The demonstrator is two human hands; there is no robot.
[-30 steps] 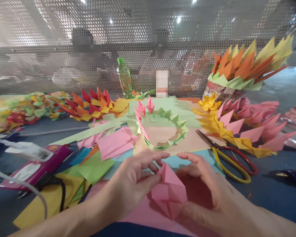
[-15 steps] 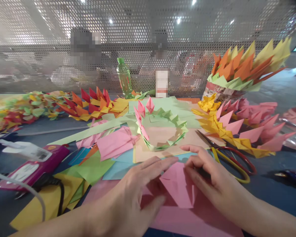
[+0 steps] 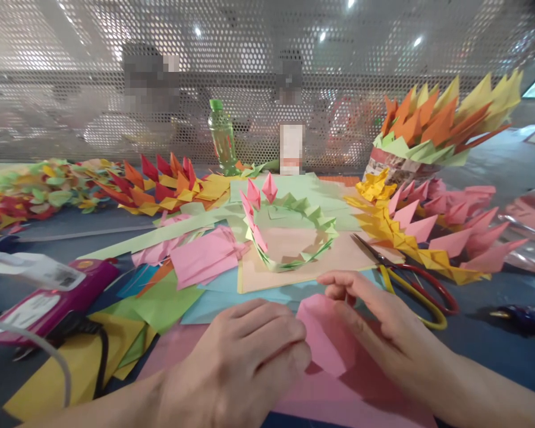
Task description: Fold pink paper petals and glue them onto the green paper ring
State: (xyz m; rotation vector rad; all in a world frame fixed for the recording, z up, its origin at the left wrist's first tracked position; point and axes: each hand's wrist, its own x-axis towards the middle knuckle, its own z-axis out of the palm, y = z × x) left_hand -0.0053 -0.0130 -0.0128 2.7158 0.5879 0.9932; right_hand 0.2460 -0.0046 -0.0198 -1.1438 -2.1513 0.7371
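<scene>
A folded piece of pink paper point(image 3: 323, 330) stands between my two hands, above a larger pink sheet point(image 3: 307, 395). My left hand point(image 3: 249, 351) is curled closed at the paper's left edge; its fingertips and thumb are partly hidden. On the other side, my right hand point(image 3: 370, 321) grips the paper's right side between thumb and fingers. Just beyond lies a ring of folded green paper point(image 3: 289, 261), with several pink pointed pieces point(image 3: 270, 187) standing along its left part.
Scissors point(image 3: 410, 291) lie right of my right hand, with yellow-and-red folded paper pieces point(image 3: 154, 187) back left. Pink pointed pieces point(image 3: 457, 241) and a pot of orange and yellow spikes point(image 3: 396, 163) stand right. A purple device point(image 3: 49, 303), cables and a green bottle point(image 3: 222, 139) are also there.
My left fingers, stretched over the pink paper before, have curled at its left edge. The paper has turned and now shows a smoother face. My right hand has hardly moved.
</scene>
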